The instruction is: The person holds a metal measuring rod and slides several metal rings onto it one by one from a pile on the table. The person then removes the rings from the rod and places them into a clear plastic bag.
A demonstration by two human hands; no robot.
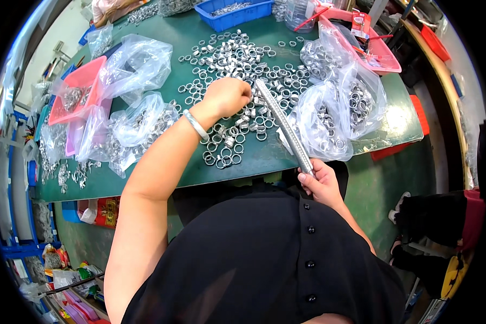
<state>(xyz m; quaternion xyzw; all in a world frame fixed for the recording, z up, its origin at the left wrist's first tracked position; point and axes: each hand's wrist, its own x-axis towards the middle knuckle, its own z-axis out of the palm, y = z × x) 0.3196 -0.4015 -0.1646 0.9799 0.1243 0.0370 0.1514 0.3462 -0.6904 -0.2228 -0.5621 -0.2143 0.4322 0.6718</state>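
Note:
My right hand grips the lower end of a long tapered metal ring mandrel at the table's front edge. The stick slants up and left over the table, with marks along its length. Loose silver rings lie in a wide heap around its upper end. Over the middle of that heap is my left hand, its fingers curled together close to the mandrel's thin tip. Whatever those fingers pinch is hidden. A pale bangle circles my left wrist.
Clear plastic bags of rings stand right of the mandrel. More clear bags and a pink basket are at left. A blue tray and a pink basket sit at the back. Another person's legs show at right.

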